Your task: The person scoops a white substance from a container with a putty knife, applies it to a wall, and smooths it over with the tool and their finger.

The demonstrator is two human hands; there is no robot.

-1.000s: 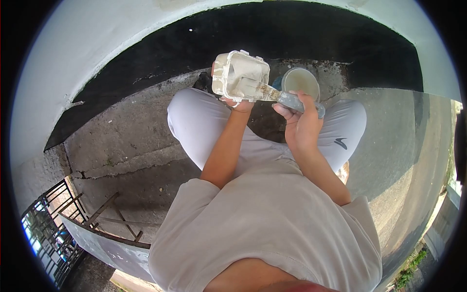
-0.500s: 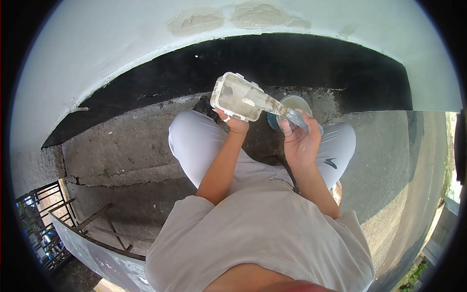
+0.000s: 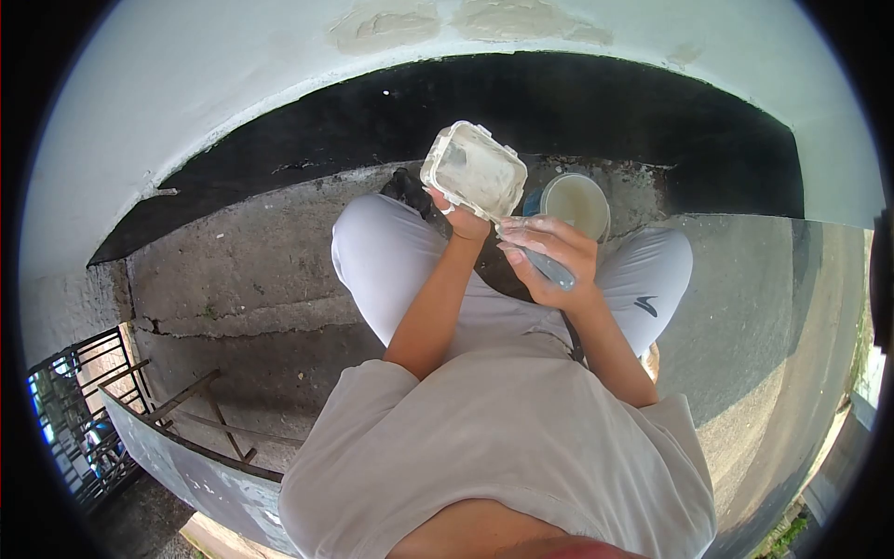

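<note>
My left hand (image 3: 463, 218) grips a white plastic container lid (image 3: 477, 170) from below, its hollow side facing me and smeared with off-white putty. In my right hand (image 3: 563, 250) is a putty knife (image 3: 549, 268), held by its grey handle. White residue coats the fingers of that hand. The knife's blade is mostly hidden, and its end of the tool meets the lid's lower right edge. Just beyond my right hand stands a round bucket (image 3: 579, 203) with pale contents.
Ahead is a white wall (image 3: 233, 84) with drying putty patches (image 3: 386, 26) above a black painted band (image 3: 447, 107). Cracked concrete (image 3: 242, 279) lies under my bent legs. A metal frame (image 3: 205, 410) stands at the lower left, before a barred gate (image 3: 79, 391).
My right hand has moved left and down, turning the knife so its blade went from across the lid to the lid's lower edge. The lid has shifted slightly right and up, with a tilt.
</note>
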